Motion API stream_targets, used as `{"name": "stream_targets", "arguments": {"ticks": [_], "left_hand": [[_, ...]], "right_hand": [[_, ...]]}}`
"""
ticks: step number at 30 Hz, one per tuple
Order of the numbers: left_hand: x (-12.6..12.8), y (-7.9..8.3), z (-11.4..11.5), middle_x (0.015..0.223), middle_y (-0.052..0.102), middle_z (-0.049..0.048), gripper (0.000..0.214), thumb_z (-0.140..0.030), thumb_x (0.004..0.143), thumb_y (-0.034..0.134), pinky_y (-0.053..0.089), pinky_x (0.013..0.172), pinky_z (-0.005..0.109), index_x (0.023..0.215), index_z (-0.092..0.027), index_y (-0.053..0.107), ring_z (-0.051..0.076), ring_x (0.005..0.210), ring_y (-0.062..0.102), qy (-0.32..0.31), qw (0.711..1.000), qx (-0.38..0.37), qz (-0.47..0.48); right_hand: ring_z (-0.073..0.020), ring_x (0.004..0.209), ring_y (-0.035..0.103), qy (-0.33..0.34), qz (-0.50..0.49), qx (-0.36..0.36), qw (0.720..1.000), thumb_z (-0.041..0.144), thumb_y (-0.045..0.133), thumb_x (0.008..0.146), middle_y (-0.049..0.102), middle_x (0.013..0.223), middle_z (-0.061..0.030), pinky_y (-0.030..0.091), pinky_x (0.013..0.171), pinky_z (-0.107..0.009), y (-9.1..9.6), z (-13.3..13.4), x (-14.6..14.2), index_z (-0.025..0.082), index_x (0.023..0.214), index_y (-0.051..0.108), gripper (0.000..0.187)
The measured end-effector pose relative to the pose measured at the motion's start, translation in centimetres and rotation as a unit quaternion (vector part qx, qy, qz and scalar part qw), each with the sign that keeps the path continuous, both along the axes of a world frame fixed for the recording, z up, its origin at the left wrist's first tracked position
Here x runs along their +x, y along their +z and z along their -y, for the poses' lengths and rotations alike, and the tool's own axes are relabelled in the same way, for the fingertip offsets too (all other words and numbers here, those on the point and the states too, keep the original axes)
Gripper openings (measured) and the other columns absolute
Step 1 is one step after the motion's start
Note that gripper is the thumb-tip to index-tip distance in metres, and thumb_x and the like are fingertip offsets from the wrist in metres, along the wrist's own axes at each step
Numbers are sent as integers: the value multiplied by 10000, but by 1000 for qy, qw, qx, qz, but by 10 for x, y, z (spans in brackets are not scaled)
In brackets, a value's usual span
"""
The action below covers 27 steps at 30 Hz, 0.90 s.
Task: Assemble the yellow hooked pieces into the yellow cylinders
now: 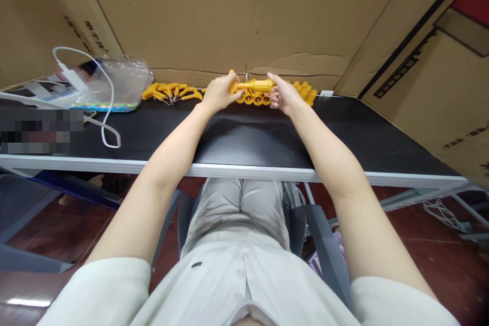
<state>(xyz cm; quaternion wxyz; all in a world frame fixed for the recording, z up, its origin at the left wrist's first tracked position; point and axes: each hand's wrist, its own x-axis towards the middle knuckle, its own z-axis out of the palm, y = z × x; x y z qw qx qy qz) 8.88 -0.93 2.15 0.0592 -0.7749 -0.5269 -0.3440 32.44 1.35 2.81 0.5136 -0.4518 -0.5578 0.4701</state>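
Observation:
Above the back of the table, my left hand is closed around the handle end of a yellow plastic piece. My right hand grips the ribbed yellow cylinder at the other end, thumb along its top. A thinner yellow shaft joins the two ends between my hands. Just behind and below lie several yellow hollow cylinders, round openings facing me. More yellow cylinders stretch to the right, partly covered by my right hand. Left of my left hand sit several curved yellow handles with small metal parts.
A clear plastic bag and a white cable occupy the left of the black table. Cardboard walls enclose the back and sides. A small white item lies at the back right.

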Motion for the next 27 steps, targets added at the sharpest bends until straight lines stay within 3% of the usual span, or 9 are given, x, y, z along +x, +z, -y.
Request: {"name": "stream_targets", "arguments": {"ticks": [4,7,11,16,19,23,27], "left_hand": [[2,0,3,1231,779,137,419,-313,973,744,532,1080,412,1378,-212,717,362,1200,729,-7,1000,5,-2],[3,0,6,1318,772,125,570,-332,975,753,531,1084,395,1530,-255,653,361,1274,718,-35,999,15,3],[3,-2,7,1200,799,104,636,-318,1017,697,539,1066,376,1640,-258,587,332,1198,756,-43,999,-5,-2],[-1,-5,3,1103,822,96,483,-285,1023,641,554,1075,401,1500,-229,694,321,1122,764,-27,999,-30,-9],[-2,-7,0,1089,830,107,407,-274,1015,629,562,1062,406,1398,-217,754,318,1097,761,-17,999,-44,-9],[-1,-8,0,1089,832,107,342,-265,1014,624,562,1029,386,1295,-212,811,305,1071,763,-11,998,-58,-15],[0,-7,0,1064,833,119,302,-253,1019,610,578,975,391,1179,-201,860,316,1022,767,9,997,-71,-41]], "right_hand": [[-236,676,671,23,27,-33,999,961,692,852,666,726,-61,666,647,-440,0,-3,2,283,840,559,691],[-248,749,718,29,16,-21,999,949,684,874,701,796,-72,679,711,-451,0,-9,8,271,883,576,686],[-224,823,758,-23,-27,2,999,929,701,874,696,848,-33,677,747,-409,-1,-21,20,268,937,574,675],[-234,945,798,-95,-79,51,991,843,742,858,751,989,-36,671,721,-364,-9,-38,28,293,1009,567,597],[-251,1049,804,-102,-62,109,987,843,783,806,775,1099,-47,665,742,-354,-17,-41,29,308,1065,565,632],[-277,1166,768,-65,19,183,981,849,881,708,770,1194,-80,656,861,-382,-20,-26,29,312,1080,560,727],[-297,1143,751,-78,155,231,957,733,849,854,772,1193,-100,611,1048,-464,-15,-15,21,293,1121,594,574]]}}
